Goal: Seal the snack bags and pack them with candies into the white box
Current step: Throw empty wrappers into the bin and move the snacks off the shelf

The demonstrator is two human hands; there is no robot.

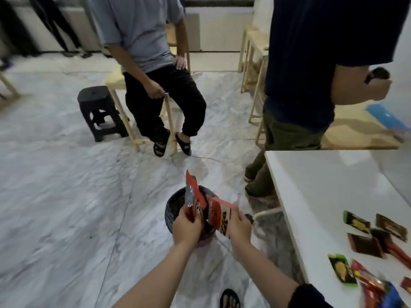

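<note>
Over a black waste bin (pixel 172 210) on the floor, my left hand (pixel 186 227) grips a red snack bag (pixel 194 196) whose torn top shows silver lining and points upward. My right hand (pixel 239 225) grips a second red snack bag (pixel 220 213) beside it, tilted toward the bin. On the white table (pixel 322 185) at the right lie several flat snack packets, among them a green-edged one (pixel 357 222), a brown one (pixel 364 244) and another green-edged one (pixel 341 271). Bright candy wrappers (pixel 375 287) lie blurred at the table's near corner. No white box is in view.
A seated person (pixel 155 63) sits on a wooden stool ahead, with a black plastic stool (pixel 97 107) beside. A standing person (pixel 311 74) is close to the table's far end. Wooden frames (pixel 251 63) stand behind. My sandalled foot (pixel 230 298) is on the marble floor.
</note>
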